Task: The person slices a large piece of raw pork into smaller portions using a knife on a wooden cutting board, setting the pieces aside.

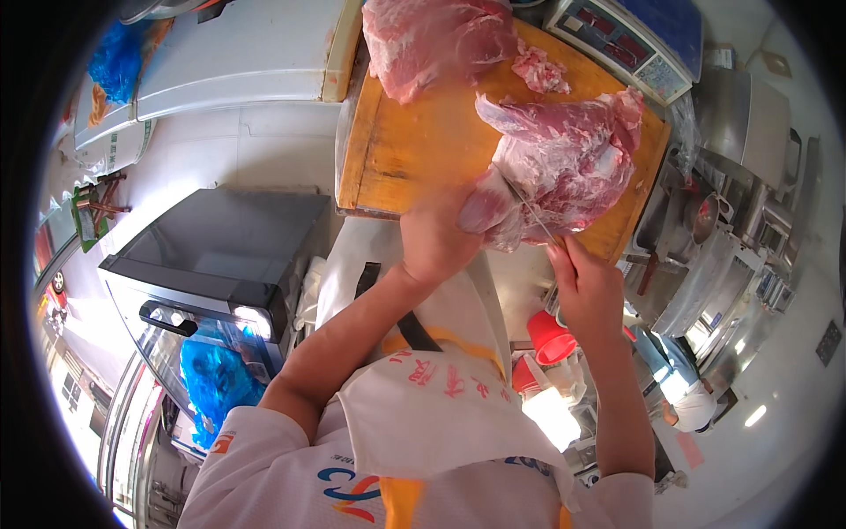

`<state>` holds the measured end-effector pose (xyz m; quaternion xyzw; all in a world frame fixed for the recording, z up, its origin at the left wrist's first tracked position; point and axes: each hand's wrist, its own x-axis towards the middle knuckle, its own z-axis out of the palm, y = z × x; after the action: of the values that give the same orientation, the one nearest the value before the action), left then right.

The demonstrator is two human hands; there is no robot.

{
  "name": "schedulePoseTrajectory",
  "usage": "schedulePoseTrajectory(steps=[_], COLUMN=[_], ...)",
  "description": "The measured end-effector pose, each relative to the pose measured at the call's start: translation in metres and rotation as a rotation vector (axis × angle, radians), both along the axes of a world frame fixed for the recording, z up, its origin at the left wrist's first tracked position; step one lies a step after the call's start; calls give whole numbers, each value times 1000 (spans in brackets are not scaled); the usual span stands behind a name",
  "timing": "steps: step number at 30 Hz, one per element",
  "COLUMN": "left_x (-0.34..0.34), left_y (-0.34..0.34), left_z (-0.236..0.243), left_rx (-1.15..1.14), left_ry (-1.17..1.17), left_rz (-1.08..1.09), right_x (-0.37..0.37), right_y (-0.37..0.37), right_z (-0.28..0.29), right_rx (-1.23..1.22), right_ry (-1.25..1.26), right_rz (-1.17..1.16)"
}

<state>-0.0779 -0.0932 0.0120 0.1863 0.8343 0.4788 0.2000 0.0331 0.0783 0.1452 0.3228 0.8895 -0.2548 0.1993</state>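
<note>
A large cut of raw meat (577, 163), pink with white fat, lies on the wooden cutting board (397, 150). My left hand (441, 234) is closed on a flap of meat (486, 207) at its near left edge. A thin knife (531, 210) is in my right hand (586, 286), its fingers wrapped round the handle, which is mostly hidden. The blade slants up and left across the meat, beside the flap, and its tip is hard to make out against the cut.
Another big piece of meat (432, 40) and a small scrap (539, 69) lie farther back on the board. Beyond its right corner stands a digital scale (617, 44). A dark-topped appliance (220, 234) is at left; a red bucket (552, 339) sits lower right. Another person (692, 406) is at far right.
</note>
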Motion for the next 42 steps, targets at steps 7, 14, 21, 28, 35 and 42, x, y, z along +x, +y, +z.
schedulePoseTrajectory(steps=[7, 14, 21, 28, 35, 42], left_x=[6, -7, -30, -65, -47, -56], left_y=[-9, -17, -14, 8, 30, 24], left_z=[-16, -7, -4, 26, -5, 1], left_rx=[0, 28, -44, -154, -300, -207], left_ry=[35, 21, 54, -393, -499, -742], left_rz=[-36, -51, -159, -323, -291, -130], right_x=[-8, 13, 22, 25, 27, 1], right_y=[-8, -16, 3, -10, -23, -21], right_z=[-35, -34, -34, -18, -23, -55], right_rx=[-73, -50, -175, -136, -103, 1], right_ry=[199, 230, 220, 187, 224, 198], right_rz=[-90, -140, -392, -349, -264, -89])
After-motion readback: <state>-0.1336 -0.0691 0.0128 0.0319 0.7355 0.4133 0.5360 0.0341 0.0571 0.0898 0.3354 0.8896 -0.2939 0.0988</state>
